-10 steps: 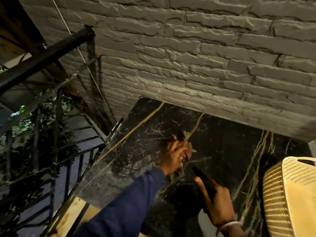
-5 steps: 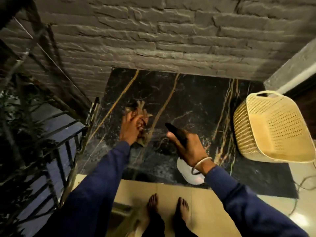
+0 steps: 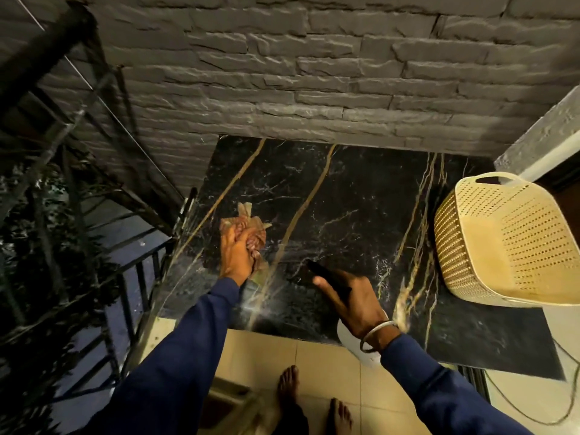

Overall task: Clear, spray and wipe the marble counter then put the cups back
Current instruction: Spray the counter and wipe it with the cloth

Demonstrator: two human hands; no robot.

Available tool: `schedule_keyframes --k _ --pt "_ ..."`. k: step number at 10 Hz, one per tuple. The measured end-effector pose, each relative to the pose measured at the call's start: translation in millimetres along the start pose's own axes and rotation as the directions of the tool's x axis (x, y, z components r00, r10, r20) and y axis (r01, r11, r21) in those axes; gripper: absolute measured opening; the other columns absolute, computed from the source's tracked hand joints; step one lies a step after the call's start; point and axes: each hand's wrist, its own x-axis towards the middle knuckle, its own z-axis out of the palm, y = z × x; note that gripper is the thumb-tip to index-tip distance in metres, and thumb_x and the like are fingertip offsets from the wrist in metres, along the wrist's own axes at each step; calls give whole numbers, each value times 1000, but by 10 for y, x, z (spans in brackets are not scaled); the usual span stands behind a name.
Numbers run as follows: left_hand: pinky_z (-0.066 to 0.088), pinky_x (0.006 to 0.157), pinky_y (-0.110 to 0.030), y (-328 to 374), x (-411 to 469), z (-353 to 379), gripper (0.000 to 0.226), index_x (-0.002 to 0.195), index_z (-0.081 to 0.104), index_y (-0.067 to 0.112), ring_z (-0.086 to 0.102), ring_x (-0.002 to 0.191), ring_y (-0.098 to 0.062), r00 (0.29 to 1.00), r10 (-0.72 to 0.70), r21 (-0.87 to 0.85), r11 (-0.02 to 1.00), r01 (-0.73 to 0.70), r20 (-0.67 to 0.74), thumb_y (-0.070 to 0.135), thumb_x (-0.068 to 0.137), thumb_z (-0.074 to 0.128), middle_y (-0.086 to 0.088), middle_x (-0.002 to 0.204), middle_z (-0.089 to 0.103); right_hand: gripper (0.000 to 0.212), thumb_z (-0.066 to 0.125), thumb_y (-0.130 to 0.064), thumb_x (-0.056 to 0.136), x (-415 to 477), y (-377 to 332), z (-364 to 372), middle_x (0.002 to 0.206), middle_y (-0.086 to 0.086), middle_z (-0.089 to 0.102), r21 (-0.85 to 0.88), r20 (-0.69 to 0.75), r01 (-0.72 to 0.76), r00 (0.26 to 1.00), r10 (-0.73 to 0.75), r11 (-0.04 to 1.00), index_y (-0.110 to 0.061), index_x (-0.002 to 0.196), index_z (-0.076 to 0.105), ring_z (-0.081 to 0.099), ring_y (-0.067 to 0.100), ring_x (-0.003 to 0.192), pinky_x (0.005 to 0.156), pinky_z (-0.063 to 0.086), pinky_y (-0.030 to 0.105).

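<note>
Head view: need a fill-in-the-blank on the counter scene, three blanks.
1. The left hand grips a brownish ____ against the black marble counter.
2. The right hand holds a white spray bottle with a ____ trigger head.
3. The cream perforated basket sits on the counter's ____ side.
Missing words: cloth; black; right.

Both arms are covered in plain, long, dark navy fabric. The left sleeve [image 3: 188, 356] and the right sleeve [image 3: 439, 390] reach the wrists and show soft folds. A thin silver bangle [image 3: 375, 334] circles the right wrist just past the cuff. The left hand [image 3: 235, 255] and right hand [image 3: 354, 299] are bare. Lower down, dark trouser legs [image 3: 290, 419] end above bare feet [image 3: 287, 384].
</note>
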Motion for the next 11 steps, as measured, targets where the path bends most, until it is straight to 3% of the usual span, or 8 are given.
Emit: schedule_keyframes --k 1,2,4,5,6,8,9,11 --pt "36 110 -48 311 -164 85 61 133 53 26 36 132 -37 994 109 -70 992 -108 12 12 76 72 -15 142 41 61 38 -74 87 -74 104 -73 112 -6 69 -23 -2 -10 1000 10 1000 -34 131 54 65 11 101 85 55 38" --pt "35 112 -46 598 -335 180 63 136 50 28 34 135 -35 987 148 -39 989 -145 64 12 78 70 -12 146 39 52 37 -70 90 -161 156 -192 107 -1 67 -72 32 57 998 -55 996 -50 138 38 65 15 95 80 55 40" --pt "31 115 -45 942 -624 378 64 141 45 34 23 143 -33 964 235 -52 972 -230 126 9 84 63 -9 155 28 40 44 -54 95 -358 204 -393 116 -20 63 -110 79 141 988 -133 984 -50 135 44 62 -3 103 83 52 14" --pt "22 120 -39 807 -669 453 62 142 40 39 9 148 -28 962 205 -91 977 -191 179 12 90 58 -3 161 13 43 42 -62 92 -393 231 -409 99 -13 64 -90 65 144 988 -138 985 -40 128 54 63 3 87 71 51 20" --pt "18 121 -36 814 -777 370 57 143 37 41 7 149 -25 969 130 -118 987 -107 210 20 93 57 -1 162 10 44 45 -65 89 -400 178 -407 79 -13 63 27 -40 148 988 -147 989 -28 103 63 62 6 67 57 46 19" --pt "27 118 -41 644 -904 305 63 142 42 34 24 144 -30 988 148 -47 988 -146 45 21 85 65 -7 156 27 43 43 -49 97 -323 -235 -395 57 1 56 244 -369 345 897 -242 906 -10 96 62 56 16 49 47 44 31" --pt "19 119 -26 576 -869 325 61 141 41 39 12 149 -21 990 106 -147 985 -93 88 22 88 64 3 160 16 47 42 -50 96 -189 -419 -367 62 3 59 237 -327 363 903 -278 901 -9 107 62 57 16 51 48 46 33" --pt "22 119 -37 313 -742 218 58 142 44 32 21 145 -30 1000 11 -96 995 -8 24 14 89 58 -6 156 26 41 47 -56 93 151 -325 -128 75 -14 63 111 -51 236 971 -232 965 -24 114 64 58 1 58 55 47 24"
